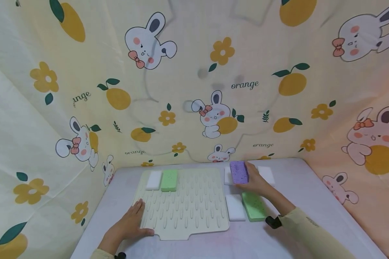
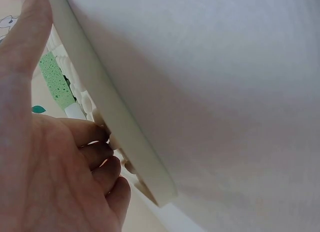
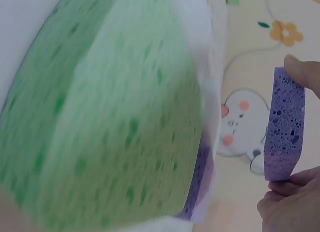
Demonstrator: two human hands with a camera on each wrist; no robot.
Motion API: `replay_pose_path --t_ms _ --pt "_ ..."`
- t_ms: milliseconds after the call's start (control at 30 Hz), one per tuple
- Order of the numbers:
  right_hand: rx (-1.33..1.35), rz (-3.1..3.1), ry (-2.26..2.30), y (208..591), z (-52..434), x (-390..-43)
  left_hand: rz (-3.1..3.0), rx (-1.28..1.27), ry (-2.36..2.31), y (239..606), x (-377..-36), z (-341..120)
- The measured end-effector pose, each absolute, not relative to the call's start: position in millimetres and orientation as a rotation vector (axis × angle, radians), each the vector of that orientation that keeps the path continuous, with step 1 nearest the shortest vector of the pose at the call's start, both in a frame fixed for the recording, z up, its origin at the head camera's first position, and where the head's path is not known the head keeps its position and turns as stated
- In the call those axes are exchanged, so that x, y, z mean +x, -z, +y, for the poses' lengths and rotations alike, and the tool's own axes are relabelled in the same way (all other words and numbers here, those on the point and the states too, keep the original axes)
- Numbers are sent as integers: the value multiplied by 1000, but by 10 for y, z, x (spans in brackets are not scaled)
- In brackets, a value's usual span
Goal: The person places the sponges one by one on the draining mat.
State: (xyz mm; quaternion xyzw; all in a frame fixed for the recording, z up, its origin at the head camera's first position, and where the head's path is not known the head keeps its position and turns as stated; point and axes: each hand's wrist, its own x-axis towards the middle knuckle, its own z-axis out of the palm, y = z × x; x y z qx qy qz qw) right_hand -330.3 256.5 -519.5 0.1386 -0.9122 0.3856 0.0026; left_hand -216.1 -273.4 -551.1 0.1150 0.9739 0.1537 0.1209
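Note:
A purple sponge (image 1: 239, 172) is pinched between the thumb and fingers of my right hand (image 1: 255, 180), raised over the white blocks at the back. In the right wrist view the same sponge (image 3: 285, 127) shows its pores, and a blurred green sponge (image 3: 125, 111) fills the left, with another purple piece (image 3: 198, 184) behind it. My left hand (image 1: 129, 221) rests spread at the near left corner of a cream board with raised ridges (image 1: 194, 205). In the left wrist view, its fingers (image 2: 107, 174) touch the board's edge (image 2: 125, 127).
At the board's back left lie a white block (image 1: 153, 180) and a green sponge (image 1: 169, 180). Right of the board are a white block (image 1: 236, 208), another green sponge (image 1: 254, 207) and a white block (image 1: 267, 175) farther back. A patterned cloth (image 1: 188, 79) encloses the table.

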Motion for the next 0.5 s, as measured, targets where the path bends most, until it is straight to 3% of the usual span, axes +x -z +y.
replay_pose_path --t_ms 500 --pt "483 -2857 -1153 5205 2049 -3353 2845 354 -451 5509 -2171 -2746"
